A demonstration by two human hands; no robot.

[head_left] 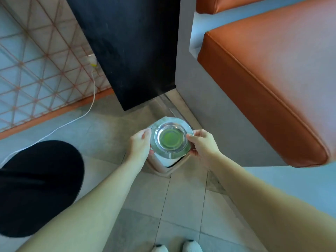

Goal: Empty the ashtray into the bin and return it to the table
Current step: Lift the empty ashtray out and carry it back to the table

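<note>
A round clear glass ashtray (171, 138) with a greenish middle and a wide shiny rim is held level just above a small pale bin (170, 165) on the floor. My left hand (140, 145) grips the ashtray's left edge and my right hand (202, 145) grips its right edge. The bin's white lid shows under the ashtray; most of its top is hidden by it. Whether anything lies in the ashtray cannot be told.
A black panel (131, 51) stands behind the bin. An orange padded seat (272, 79) on a grey base fills the right. A white cable (72, 120) runs over the tiled floor on the left, below a lattice wall. My knee (40, 186) is at the left, my shoes (178, 247) at the bottom.
</note>
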